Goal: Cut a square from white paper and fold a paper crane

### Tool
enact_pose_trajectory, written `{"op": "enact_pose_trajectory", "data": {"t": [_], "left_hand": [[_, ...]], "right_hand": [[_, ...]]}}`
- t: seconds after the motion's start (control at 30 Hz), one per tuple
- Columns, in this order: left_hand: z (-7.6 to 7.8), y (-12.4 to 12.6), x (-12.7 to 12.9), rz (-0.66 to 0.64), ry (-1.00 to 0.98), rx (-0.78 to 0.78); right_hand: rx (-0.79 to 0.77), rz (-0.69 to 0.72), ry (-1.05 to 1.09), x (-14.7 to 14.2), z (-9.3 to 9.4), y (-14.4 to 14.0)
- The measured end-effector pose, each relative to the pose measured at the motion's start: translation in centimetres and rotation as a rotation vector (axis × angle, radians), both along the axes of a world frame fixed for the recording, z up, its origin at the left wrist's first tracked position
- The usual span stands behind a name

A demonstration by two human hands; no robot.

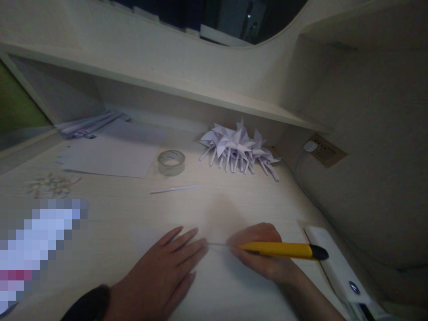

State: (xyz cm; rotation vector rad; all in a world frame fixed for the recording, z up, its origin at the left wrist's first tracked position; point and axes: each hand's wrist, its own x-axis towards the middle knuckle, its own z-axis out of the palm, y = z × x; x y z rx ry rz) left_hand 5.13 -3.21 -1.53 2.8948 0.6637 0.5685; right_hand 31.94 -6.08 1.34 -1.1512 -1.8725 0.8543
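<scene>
My left hand lies flat, fingers spread, pressing down a white sheet of paper at the near edge of the desk. My right hand grips a yellow utility knife with a black end cap. Its thin blade points left and rests on the paper just beside my left fingertips.
A roll of clear tape, a thin paper strip, a stack of white sheets, and a pile of folded paper pinwheels lie farther back. Small paper scraps sit left. A white device lies right. A shelf overhangs the back.
</scene>
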Motion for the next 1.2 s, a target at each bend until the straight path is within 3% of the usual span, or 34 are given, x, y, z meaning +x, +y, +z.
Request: {"op": "enact_pose_trajectory", "data": {"t": [0.67,1.2], "left_hand": [[-0.40,0.26,-0.12,-0.017,0.058,0.014],[-0.75,-0.21,-0.12,-0.006,0.058,0.024]], "right_hand": [[-0.043,-0.004,0.002,-0.19,0.78,0.01],[-0.038,-0.045,0.038,-0.22,0.30,0.06]]}}
